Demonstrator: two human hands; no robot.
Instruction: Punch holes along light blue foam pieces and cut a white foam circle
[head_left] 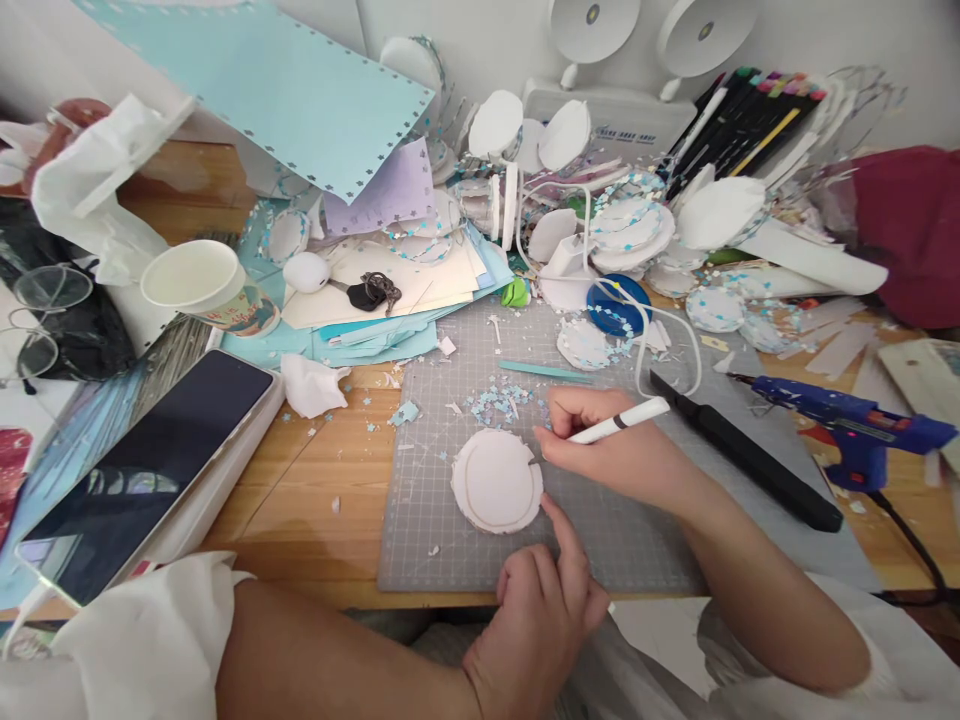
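Observation:
A round white disc [496,478] with a faint ring line near its rough edge lies flat on the grey cutting mat [420,560]. My right hand [600,440] is closed around a white pen [622,420] with a dark band, its dark tip at the disc's upper right edge. From below, my left hand [536,610] reaches in with the index finger stretched to the disc's lower right rim and the other fingers curled. Just above the disc lies a loose heap of small blue and lilac stars [501,402].
A black craft knife [750,455] and a blue glue gun [847,410] with its cord lie to the right. At left are a phone [150,470] on a white box and a paper cup [210,285]. White discs with star strings [630,225] crowd the back.

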